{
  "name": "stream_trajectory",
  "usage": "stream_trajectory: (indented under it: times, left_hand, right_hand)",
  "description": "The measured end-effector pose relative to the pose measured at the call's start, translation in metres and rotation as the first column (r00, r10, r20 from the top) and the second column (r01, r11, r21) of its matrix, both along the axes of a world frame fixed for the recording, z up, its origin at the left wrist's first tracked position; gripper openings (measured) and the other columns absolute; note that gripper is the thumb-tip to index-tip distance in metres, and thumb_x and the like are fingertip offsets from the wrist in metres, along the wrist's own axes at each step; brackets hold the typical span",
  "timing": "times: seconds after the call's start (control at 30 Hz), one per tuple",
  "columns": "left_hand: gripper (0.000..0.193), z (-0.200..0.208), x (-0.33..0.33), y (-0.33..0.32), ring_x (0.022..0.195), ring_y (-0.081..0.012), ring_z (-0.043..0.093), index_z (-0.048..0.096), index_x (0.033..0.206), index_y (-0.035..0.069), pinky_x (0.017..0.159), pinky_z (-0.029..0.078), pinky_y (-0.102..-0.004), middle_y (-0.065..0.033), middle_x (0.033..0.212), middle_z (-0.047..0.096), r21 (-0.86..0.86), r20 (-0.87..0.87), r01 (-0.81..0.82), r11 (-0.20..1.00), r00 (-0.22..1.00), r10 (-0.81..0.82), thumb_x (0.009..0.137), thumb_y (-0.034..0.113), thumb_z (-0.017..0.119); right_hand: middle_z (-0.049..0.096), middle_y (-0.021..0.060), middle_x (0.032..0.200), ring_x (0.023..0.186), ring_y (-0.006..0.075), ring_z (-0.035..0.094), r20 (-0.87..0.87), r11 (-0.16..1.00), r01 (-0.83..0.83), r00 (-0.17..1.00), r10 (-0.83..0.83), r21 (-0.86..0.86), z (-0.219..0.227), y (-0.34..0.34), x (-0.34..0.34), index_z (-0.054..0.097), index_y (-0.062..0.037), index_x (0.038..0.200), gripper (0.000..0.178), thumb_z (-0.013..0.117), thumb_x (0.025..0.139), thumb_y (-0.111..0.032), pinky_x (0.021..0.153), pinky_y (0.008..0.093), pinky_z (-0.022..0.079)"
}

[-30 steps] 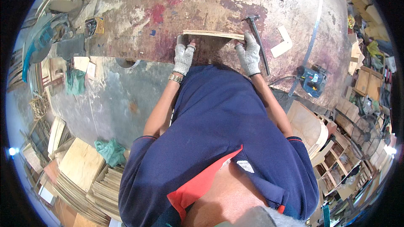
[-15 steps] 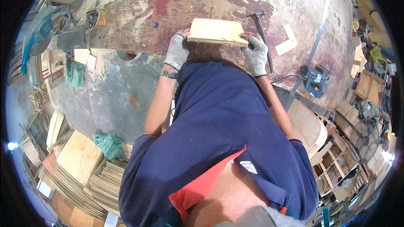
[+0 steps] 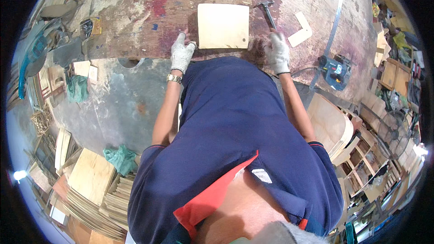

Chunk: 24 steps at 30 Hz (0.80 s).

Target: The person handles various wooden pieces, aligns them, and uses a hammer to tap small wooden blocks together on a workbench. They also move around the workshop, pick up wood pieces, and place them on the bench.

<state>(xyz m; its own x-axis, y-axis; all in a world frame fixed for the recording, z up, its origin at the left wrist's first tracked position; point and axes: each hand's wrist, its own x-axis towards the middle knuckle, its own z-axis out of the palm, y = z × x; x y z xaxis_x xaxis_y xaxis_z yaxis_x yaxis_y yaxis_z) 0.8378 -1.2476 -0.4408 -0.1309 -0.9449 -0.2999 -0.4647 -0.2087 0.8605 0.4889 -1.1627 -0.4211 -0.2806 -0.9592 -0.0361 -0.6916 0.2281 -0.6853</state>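
Observation:
A pale, nearly square wooden board (image 3: 223, 25) rests on the worn workbench in front of me, with a small dark spot near its lower right corner. Neither hand touches it. Just off its left edge, my left hand (image 3: 182, 53), in a grey knit glove, is open with thumb and fingers apart. To the board's right, my gloved right hand (image 3: 277, 53) is closed over the handle of a hammer (image 3: 268, 16). The hammer's dark head points away from me; the lower handle is hidden under the hand, and the fingertips are slightly blurred.
Right of the hammer lie an L-shaped pale piece (image 3: 300, 30), a long metal straightedge (image 3: 335, 22) and a blue corded power tool (image 3: 333, 71). A blue saw (image 3: 32, 61) stands at far left. Stacked boards (image 3: 92, 176) fill the lower left.
Both hands have let go of the board, which was tilted between them and now shows its broad face. My left hand has drawn back; my right hand has moved onto the hammer handle.

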Motion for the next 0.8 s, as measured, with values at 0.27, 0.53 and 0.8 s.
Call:
stream_trajectory:
  times: [0.27, 0.53, 0.8]
  left_hand:
    - [0.085, 0.007, -0.008, 0.006, 0.137, -0.0349, 0.047, 0.042, 0.154, 0.017, 0.111, 0.039, -0.0476, -0.0188, 0.147, 0.052, -0.107, 0.570, 0.518, 0.849, 0.731, -0.374, 0.079, 0.034, 0.079]
    - [0.079, -0.013, -0.020, -0.004, 0.144, -0.0381, 0.041, 0.042, 0.154, 0.013, 0.114, 0.036, -0.0504, -0.0193, 0.151, 0.051, -0.133, 0.492, 0.465, 0.875, 0.797, -0.349, 0.085, 0.034, 0.074]
    - [0.067, 0.004, -0.024, -0.007, 0.134, -0.0275, 0.055, 0.041, 0.154, 0.007, 0.108, 0.046, -0.0362, -0.0201, 0.147, 0.055, 0.125, -0.039, 0.154, 0.980, 0.988, -0.151, 0.093, 0.013, 0.069]
  right_hand:
    - [0.070, 0.0201, 0.104, 0.095, 0.0345, 0.069, -0.245, 0.895, 0.439, 0.861, -0.445, -0.082, -0.003, -0.014, -0.100, 0.071, -0.0042, 0.114, 0.039, 0.075, 0.081, -0.022, 0.086, 0.0436, 0.054]
    - [0.074, 0.0170, 0.084, 0.081, 0.0287, 0.073, 0.120, 0.983, 0.003, 0.992, -0.026, 0.185, -0.002, -0.030, -0.006, 0.075, -0.0055, 0.102, 0.027, 0.069, 0.089, -0.029, 0.075, 0.0378, 0.055]
    - [0.074, 0.0190, 0.088, 0.082, 0.0329, 0.072, 0.212, 0.954, 0.007, 0.974, -0.074, 0.301, -0.018, -0.040, 0.042, 0.076, -0.0027, 0.099, 0.030, 0.065, 0.084, -0.027, 0.077, 0.0400, 0.054]
